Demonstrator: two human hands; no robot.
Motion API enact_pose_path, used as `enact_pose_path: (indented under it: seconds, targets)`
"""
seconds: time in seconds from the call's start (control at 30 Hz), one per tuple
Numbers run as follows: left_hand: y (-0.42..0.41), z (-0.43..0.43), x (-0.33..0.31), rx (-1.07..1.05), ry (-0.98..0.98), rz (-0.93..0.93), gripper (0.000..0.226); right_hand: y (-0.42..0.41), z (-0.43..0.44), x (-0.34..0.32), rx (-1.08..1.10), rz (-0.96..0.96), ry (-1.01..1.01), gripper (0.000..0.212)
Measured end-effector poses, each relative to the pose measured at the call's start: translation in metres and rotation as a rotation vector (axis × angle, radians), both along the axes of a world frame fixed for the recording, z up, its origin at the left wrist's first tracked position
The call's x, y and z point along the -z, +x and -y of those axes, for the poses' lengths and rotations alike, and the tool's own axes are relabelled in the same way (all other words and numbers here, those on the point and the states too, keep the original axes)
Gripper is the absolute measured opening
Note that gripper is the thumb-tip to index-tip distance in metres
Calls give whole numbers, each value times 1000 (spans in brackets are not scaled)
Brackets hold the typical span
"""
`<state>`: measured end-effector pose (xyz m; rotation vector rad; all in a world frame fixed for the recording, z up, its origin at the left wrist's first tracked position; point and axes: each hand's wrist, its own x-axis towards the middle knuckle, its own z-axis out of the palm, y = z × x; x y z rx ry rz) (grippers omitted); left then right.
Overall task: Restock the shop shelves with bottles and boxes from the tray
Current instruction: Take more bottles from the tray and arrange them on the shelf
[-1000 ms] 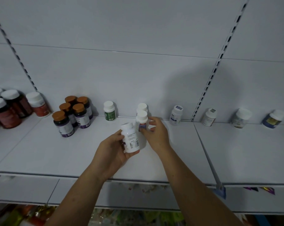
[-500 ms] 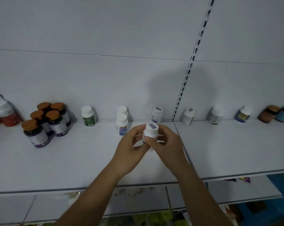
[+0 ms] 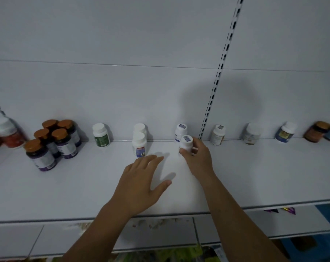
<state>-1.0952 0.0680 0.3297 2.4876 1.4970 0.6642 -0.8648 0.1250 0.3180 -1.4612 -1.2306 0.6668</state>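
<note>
A white back panel (image 3: 122,91) fills the upper half of the frame and is divided right of centre by a slotted upright (image 3: 215,91). Below it, the shelf (image 3: 255,176) runs across the whole width, and stock is lined up along its rear edge, so that each product is given its own column and the front is left free for more.

At the left of the frame, orange-capped bottles (image 3: 54,142) are grouped several deep, which suggests that each kind is meant to be filled from the back forward.

Near the centre, the left hand (image 3: 141,178) is held flat over the shelf with its fingers spread wide and nothing in it, probably to steady the reach.

Just right of centre, the white bottle (image 3: 186,143) is gripped upright by the right hand (image 3: 198,157), the fingers being curled round its body below the cap. It is held directly in front of a matching bottle (image 3: 180,132) with the same blue-marked cap, so like is evidently being placed with like. Whether its base is resting on the shelf cannot be told.

To its left, a pair of white-capped bottles (image 3: 139,142) is set one behind the other in the same way, and a single green-labelled bottle (image 3: 101,135) is stood further left. The tray is not shown.
</note>
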Motion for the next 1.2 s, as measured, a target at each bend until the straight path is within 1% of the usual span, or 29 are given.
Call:
enact_pose_path:
  seconds: [0.33,0.67,0.77,0.83,0.9,0.97,1.1,1.2]
  targets:
    - [-7,2,3,-46,-46,56,70,-5,-19,10,7,-3,-28,53]
    - [-13,3,-4,-83,-51,93,65,-5,-15,5,-9,-4,-48,56]
    - [-24,3,-12,-117,-28,91,62,-6,5,-12,51,87,-33,71]
    - [-38,2,-20,-164,-9,83,58,-9,22,-30,50,182,88,67]
    - [-56,3,-29,-235,10,77,58,-16,37,-50,-8,302,217,57]
    - [-78,10,-39,-317,39,68,59,-32,49,-72,-122,384,244,50]
    - [-124,43,-55,-504,78,32,61,-91,65,-100,-502,499,214,53]
    - [-163,81,-61,-632,70,-10,64,-154,71,-102,-712,662,254,58]
